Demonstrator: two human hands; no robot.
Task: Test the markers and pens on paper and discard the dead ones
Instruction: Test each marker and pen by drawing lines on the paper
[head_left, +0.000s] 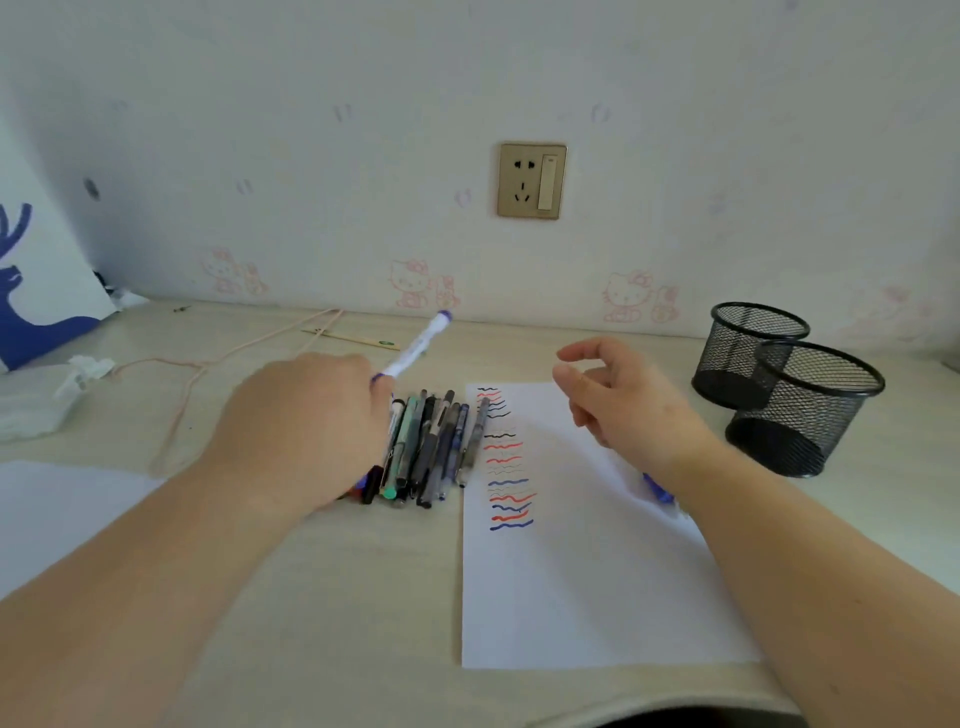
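Left hand (306, 431) gripping marker (415, 347), paper (582, 571) beside

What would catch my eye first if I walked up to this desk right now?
Probably the white sheet of paper in the middle, with a column of red, blue and black squiggles down its left edge. Just left of it lies a row of pens, and the left hand holds a white marker with a blue cap pointing up and away. Two black mesh cups stand at the right.

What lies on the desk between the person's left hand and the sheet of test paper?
In the head view, a row of pens and markers lies between the left hand and the paper.
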